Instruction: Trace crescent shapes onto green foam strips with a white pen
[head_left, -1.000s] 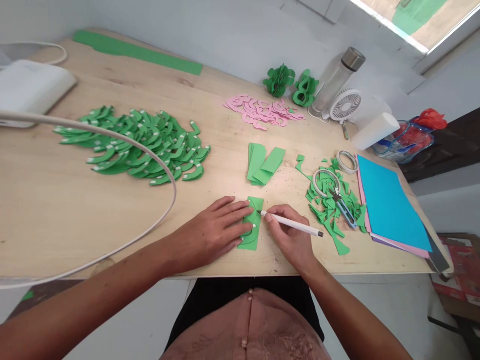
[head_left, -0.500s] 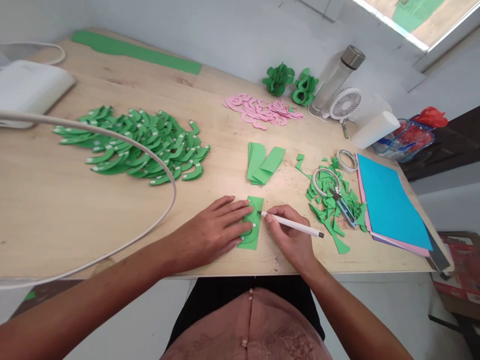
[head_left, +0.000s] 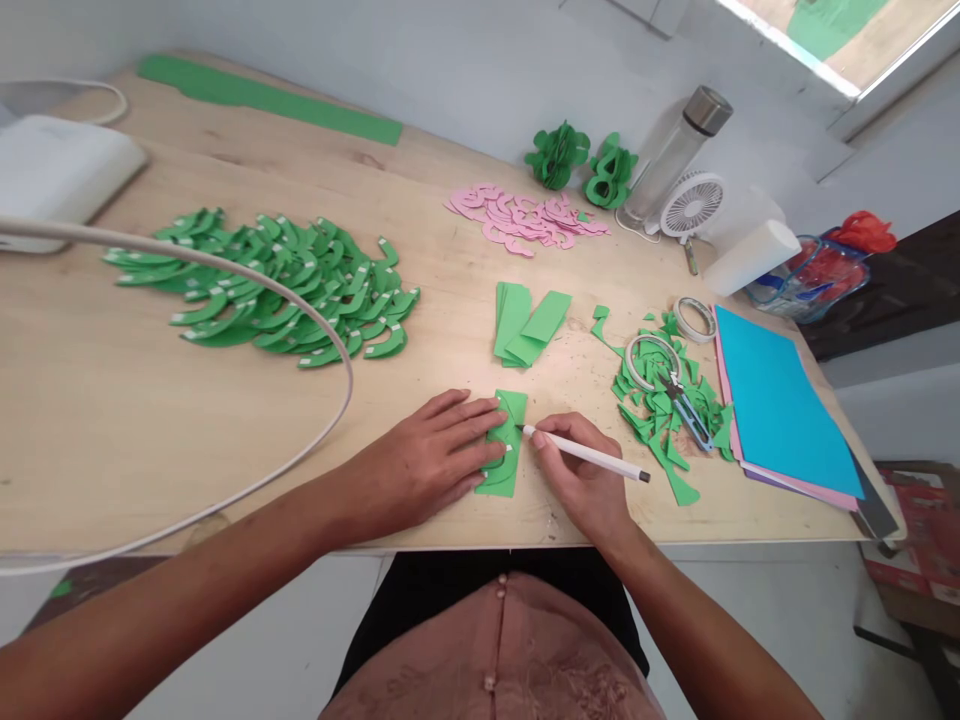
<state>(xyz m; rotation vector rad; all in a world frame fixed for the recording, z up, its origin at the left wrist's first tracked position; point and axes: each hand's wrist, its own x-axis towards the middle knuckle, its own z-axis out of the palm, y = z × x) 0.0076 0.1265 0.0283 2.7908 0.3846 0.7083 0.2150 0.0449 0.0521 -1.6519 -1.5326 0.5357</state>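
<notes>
My left hand [head_left: 427,455] lies flat, fingers stretched out, pressing on a green paper rectangle [head_left: 517,405] near the table's front edge. Under those fingertips a curved green paper cutout [head_left: 495,470] with small white patches rests on the rectangle, partly hidden by the hand. A white pen [head_left: 592,455] is pinched in my right hand [head_left: 581,480], its tip at the rectangle's right side and its dark end pointing right. A dark curved line shows on the rectangle. Just beyond lie several green paper strips [head_left: 514,315].
Left: a heap of curved green cutouts [head_left: 292,285], crossed by a white cable [head_left: 270,285]. Behind: pink cutouts [head_left: 525,220], a bottle [head_left: 679,155] and a small fan [head_left: 694,205]. Right: green scraps [head_left: 675,470], snips [head_left: 691,418], tape rolls [head_left: 695,320] and a blue sheet [head_left: 787,400] on a stack.
The far end of the pen has dipped slightly, its tip staying at about the same spot. My left hand keeps its place on the paper.
</notes>
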